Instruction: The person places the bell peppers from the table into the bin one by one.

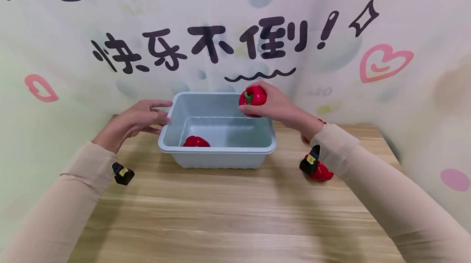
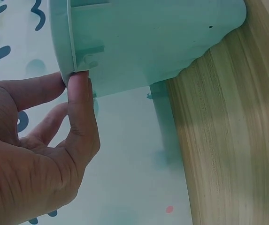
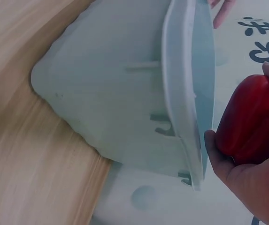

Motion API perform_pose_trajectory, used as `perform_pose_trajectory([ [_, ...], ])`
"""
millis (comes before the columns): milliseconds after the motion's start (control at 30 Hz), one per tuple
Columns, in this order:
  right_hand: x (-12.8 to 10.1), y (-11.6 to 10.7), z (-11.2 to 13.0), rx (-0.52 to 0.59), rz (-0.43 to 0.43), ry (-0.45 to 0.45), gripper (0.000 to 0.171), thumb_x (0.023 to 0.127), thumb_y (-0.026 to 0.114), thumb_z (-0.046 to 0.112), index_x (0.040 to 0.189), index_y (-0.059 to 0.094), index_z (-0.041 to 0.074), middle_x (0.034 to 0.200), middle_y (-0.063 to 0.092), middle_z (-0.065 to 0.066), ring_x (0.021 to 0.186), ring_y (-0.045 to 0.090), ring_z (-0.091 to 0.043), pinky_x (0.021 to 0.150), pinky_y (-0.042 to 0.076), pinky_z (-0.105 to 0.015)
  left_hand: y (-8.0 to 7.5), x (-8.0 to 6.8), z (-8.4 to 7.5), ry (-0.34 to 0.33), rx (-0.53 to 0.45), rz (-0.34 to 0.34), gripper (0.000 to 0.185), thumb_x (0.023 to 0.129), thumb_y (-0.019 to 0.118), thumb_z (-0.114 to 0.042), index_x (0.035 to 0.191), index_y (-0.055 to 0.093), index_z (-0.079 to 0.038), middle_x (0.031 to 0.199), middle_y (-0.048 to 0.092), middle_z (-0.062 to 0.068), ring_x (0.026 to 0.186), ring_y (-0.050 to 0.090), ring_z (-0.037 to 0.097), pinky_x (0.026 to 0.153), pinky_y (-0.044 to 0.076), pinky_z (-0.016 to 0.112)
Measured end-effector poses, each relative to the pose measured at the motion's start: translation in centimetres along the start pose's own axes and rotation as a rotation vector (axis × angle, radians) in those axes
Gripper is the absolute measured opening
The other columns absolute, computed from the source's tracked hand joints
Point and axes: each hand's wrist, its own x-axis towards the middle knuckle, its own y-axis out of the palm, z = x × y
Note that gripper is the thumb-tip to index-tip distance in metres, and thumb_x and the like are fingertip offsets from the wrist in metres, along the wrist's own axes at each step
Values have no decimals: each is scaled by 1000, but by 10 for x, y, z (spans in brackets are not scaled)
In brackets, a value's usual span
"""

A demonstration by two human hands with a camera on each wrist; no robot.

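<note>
A light blue-grey plastic bin (image 1: 217,158) stands upright on the table against the back cloth. My left hand (image 1: 141,118) is at the bin's left rim, and the left wrist view shows thumb and a finger pinching that rim. A red bell pepper (image 1: 254,99) with a green stem is gripped in my right hand (image 1: 274,101), above the bin's back right corner. From the right wrist, this held pepper (image 3: 251,119) appears beside the rim, thumb and fingers around it. Inside the bin, at the front left, lies another red bell pepper (image 1: 196,142), partly hidden by the front wall.
Right of the bin, a red pepper (image 1: 321,171) lies on the wooden table (image 1: 220,210), partly covered by the wrist camera. Another red thing (image 1: 304,138) peeks out behind my right wrist. A printed cloth (image 1: 206,9) with dark lettering hangs close behind the bin.
</note>
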Motion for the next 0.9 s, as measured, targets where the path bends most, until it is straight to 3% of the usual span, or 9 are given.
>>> perform_pose_trajectory([
  [467,14,8,4,-194,94,-157,66,85,88,32,138,53,14,137,62,-7,124,61,-26,93,64,-42,0,2,1,-11,13,-13,77,104,63,-13,169,23,-9,160,44,31,134,59,43,94,64,45],
  [667,19,11,7,-340,103,-264,65,85,89,33,136,55,11,136,63,-9,124,61,-27,93,64,-43,0,0,-1,-3,15,-8,78,104,62,-12,170,21,-10,161,42,32,139,55,46,96,63,46],
  [900,23,14,15,-469,128,-293,66,84,88,37,137,56,13,138,59,-11,128,56,-27,97,63,-43,1,0,1,-9,-3,-13,78,104,62,-11,170,21,-10,161,44,31,136,57,41,94,65,42],
])
